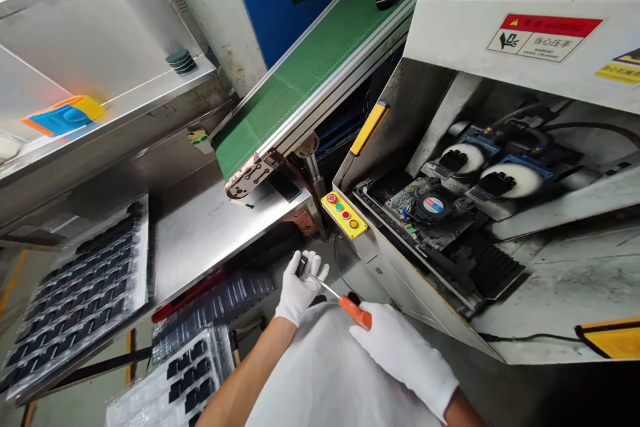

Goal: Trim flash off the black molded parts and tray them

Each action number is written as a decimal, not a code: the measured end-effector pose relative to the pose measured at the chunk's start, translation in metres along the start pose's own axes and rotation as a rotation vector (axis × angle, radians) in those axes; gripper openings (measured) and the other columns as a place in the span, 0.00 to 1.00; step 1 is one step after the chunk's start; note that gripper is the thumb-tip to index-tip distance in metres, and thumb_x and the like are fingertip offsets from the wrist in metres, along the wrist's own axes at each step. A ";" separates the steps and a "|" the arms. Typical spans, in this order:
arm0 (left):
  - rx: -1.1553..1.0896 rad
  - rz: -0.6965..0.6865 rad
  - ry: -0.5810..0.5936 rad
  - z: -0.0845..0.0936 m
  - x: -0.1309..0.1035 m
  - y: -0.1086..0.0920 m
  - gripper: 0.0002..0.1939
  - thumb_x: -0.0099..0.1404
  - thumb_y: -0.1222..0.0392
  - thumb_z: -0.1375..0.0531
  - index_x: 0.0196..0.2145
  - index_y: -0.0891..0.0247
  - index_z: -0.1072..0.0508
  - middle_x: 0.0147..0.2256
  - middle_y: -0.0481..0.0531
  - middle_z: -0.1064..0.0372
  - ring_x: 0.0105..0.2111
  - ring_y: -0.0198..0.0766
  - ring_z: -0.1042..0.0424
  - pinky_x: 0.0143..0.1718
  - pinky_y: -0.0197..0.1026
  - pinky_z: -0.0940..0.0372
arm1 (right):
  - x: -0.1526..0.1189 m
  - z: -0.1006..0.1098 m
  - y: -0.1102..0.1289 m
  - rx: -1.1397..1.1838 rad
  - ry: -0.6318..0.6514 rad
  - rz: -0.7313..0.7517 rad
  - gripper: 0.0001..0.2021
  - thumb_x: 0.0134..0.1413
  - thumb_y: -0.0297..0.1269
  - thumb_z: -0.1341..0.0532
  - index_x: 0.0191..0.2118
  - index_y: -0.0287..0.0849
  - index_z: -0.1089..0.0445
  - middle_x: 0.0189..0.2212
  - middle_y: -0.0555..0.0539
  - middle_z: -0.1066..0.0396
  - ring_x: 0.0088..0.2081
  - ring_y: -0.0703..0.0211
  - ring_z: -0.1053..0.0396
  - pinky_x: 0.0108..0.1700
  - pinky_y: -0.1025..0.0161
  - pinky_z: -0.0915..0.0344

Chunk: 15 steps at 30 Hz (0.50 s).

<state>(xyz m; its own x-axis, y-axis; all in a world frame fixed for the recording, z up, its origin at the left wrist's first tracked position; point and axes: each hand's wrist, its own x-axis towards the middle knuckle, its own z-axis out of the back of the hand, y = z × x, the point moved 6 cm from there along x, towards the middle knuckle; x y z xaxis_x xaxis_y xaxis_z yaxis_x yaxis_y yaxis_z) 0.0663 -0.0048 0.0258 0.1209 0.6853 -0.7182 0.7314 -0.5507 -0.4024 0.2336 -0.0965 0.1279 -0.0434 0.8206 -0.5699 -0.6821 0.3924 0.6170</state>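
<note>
In a white glove, my left hand (301, 285) is closed around a small black part (301, 265), most of it hidden by the fingers. My right hand (395, 340), gloved too, grips an orange-handled screwdriver (356, 312). Its thin metal shaft points up and left to the black part in my left palm; whether the tip touches it, I cannot tell. Both hands are in front of my white apron (325, 373), low in the middle of the head view.
A green conveyor belt (300, 90) carries several black parts at its far end. On the right stands a machine (450, 27) with a yellow button box (344, 215). Trays of black parts (80, 293) lie left, on a steel table (195, 233) with a phone (285, 187).
</note>
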 end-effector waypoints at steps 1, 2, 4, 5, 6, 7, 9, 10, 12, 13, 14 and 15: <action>-0.036 0.035 -0.007 -0.005 -0.003 0.005 0.09 0.66 0.56 0.39 0.30 0.63 0.28 0.30 0.49 0.25 0.31 0.36 0.23 0.52 0.53 0.31 | -0.002 -0.002 -0.002 0.014 0.004 0.001 0.06 0.52 0.31 0.43 0.31 0.42 0.28 0.29 0.44 0.23 0.29 0.57 0.30 0.30 0.63 0.48; -0.066 0.068 -0.010 -0.011 -0.007 0.010 0.10 0.67 0.56 0.40 0.30 0.63 0.28 0.30 0.49 0.25 0.30 0.35 0.23 0.51 0.53 0.31 | -0.004 -0.003 -0.005 0.030 0.008 -0.007 0.06 0.51 0.31 0.43 0.31 0.42 0.28 0.29 0.45 0.23 0.29 0.57 0.30 0.30 0.63 0.48; -0.095 0.102 -0.022 -0.020 -0.014 0.016 0.11 0.70 0.55 0.43 0.31 0.63 0.27 0.29 0.48 0.26 0.29 0.34 0.24 0.49 0.50 0.30 | -0.011 -0.002 -0.023 0.077 -0.010 -0.040 0.06 0.50 0.31 0.42 0.31 0.42 0.28 0.28 0.46 0.23 0.28 0.58 0.30 0.29 0.63 0.48; -0.088 0.107 -0.029 -0.024 -0.017 0.018 0.12 0.71 0.56 0.44 0.32 0.62 0.27 0.29 0.47 0.26 0.28 0.33 0.24 0.48 0.48 0.30 | -0.016 -0.002 -0.037 0.114 -0.030 -0.054 0.06 0.51 0.32 0.42 0.32 0.42 0.28 0.27 0.47 0.23 0.28 0.59 0.30 0.29 0.64 0.47; -0.075 0.116 -0.034 -0.028 -0.021 0.019 0.12 0.71 0.56 0.45 0.33 0.62 0.27 0.30 0.47 0.26 0.27 0.32 0.24 0.46 0.46 0.30 | -0.021 0.000 -0.055 0.162 -0.071 -0.065 0.06 0.52 0.34 0.42 0.33 0.42 0.27 0.28 0.47 0.23 0.29 0.59 0.29 0.30 0.64 0.45; -0.058 0.135 -0.031 -0.032 -0.024 0.021 0.12 0.72 0.57 0.46 0.34 0.62 0.27 0.30 0.47 0.25 0.27 0.32 0.25 0.44 0.44 0.29 | -0.027 0.003 -0.076 0.220 -0.145 -0.076 0.08 0.53 0.36 0.42 0.35 0.42 0.27 0.30 0.46 0.22 0.31 0.58 0.28 0.32 0.64 0.42; -0.015 0.214 0.015 -0.042 -0.033 0.029 0.10 0.71 0.58 0.46 0.36 0.62 0.27 0.33 0.49 0.24 0.28 0.32 0.24 0.38 0.41 0.29 | -0.042 0.011 -0.126 0.333 -0.390 -0.100 0.12 0.55 0.42 0.41 0.40 0.41 0.26 0.38 0.42 0.21 0.39 0.54 0.26 0.41 0.62 0.35; 0.008 0.275 0.061 -0.048 -0.040 0.035 0.09 0.70 0.59 0.46 0.38 0.63 0.26 0.35 0.51 0.23 0.30 0.33 0.23 0.36 0.40 0.29 | -0.053 0.015 -0.153 0.373 -0.559 -0.130 0.16 0.54 0.46 0.40 0.43 0.39 0.26 0.42 0.40 0.21 0.44 0.52 0.26 0.46 0.60 0.34; 0.045 0.387 0.167 -0.061 -0.059 0.048 0.10 0.69 0.60 0.45 0.40 0.64 0.26 0.38 0.54 0.23 0.33 0.36 0.23 0.33 0.38 0.30 | -0.075 0.018 -0.202 0.402 -0.909 -0.248 0.24 0.53 0.54 0.40 0.44 0.37 0.27 0.45 0.35 0.23 0.48 0.46 0.27 0.50 0.55 0.32; 0.066 0.429 0.222 -0.068 -0.070 0.054 0.10 0.67 0.59 0.44 0.40 0.65 0.26 0.39 0.56 0.23 0.34 0.37 0.23 0.32 0.38 0.31 | -0.083 0.016 -0.222 0.409 -1.034 -0.341 0.28 0.53 0.58 0.41 0.45 0.35 0.28 0.44 0.34 0.23 0.48 0.44 0.27 0.50 0.53 0.31; 0.090 0.452 0.271 -0.074 -0.080 0.059 0.10 0.65 0.59 0.43 0.40 0.66 0.25 0.40 0.57 0.23 0.36 0.38 0.23 0.32 0.37 0.32 | -0.088 0.011 -0.239 0.414 -1.096 -0.458 0.31 0.53 0.61 0.43 0.45 0.35 0.28 0.42 0.33 0.22 0.48 0.41 0.26 0.49 0.52 0.30; 0.124 0.459 0.312 -0.080 -0.088 0.063 0.11 0.63 0.58 0.41 0.40 0.67 0.25 0.41 0.59 0.23 0.37 0.40 0.23 0.32 0.38 0.32 | -0.088 0.004 -0.252 0.414 -1.091 -0.576 0.33 0.53 0.63 0.45 0.46 0.34 0.29 0.41 0.32 0.23 0.48 0.38 0.26 0.48 0.50 0.29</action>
<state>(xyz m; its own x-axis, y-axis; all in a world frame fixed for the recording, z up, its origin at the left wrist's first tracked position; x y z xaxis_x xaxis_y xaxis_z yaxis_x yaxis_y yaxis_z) 0.1554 -0.0618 0.1087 0.6141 0.4606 -0.6408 0.4752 -0.8641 -0.1657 0.4124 -0.2659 0.0253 0.9242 0.3284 -0.1952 -0.1214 0.7369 0.6650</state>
